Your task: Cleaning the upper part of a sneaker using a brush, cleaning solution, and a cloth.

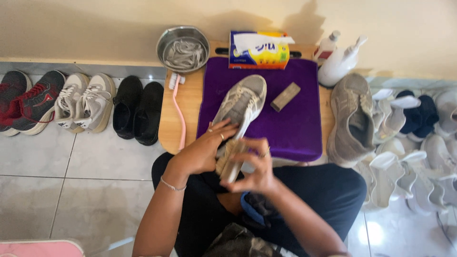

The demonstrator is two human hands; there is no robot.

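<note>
Seated person, legs crossed at the near edge of a low wooden table [188, 102]. Left hand [202, 152] is wrapped around the heel end of a grey-white sneaker [243, 102], fingers over the top, pinning it so it doesn't slide. The sneaker lies toe far, heel near, on a purple cloth [290, 119] that covers most of the table, probably to catch dirt and water. Right hand [254, 169] is clenched on a wooden scrub brush [231, 159], bristles pressed against the sneaker's heel, just beside the left hand.

Around it:
- small tan block [285, 96], looks like a soap or eraser bar, on the cloth right of the sneaker, apart from it
- pink long-handled brush [178, 112] lying on bare wood left of the cloth
- metal bowl [183, 47] at the far-left corner, shoelaces inside
- tissue pack [259, 50], yellow and blue, at the far edge
- two white bottles [338, 59] at the far right, one a pump or spray type, tipped against the wall
- matching grey sneaker [352, 119] just off the table's right side, laces out
- row of shoes [81, 102] on the tiled floor to the left; pile of white shoes [414, 143] to the right
</note>
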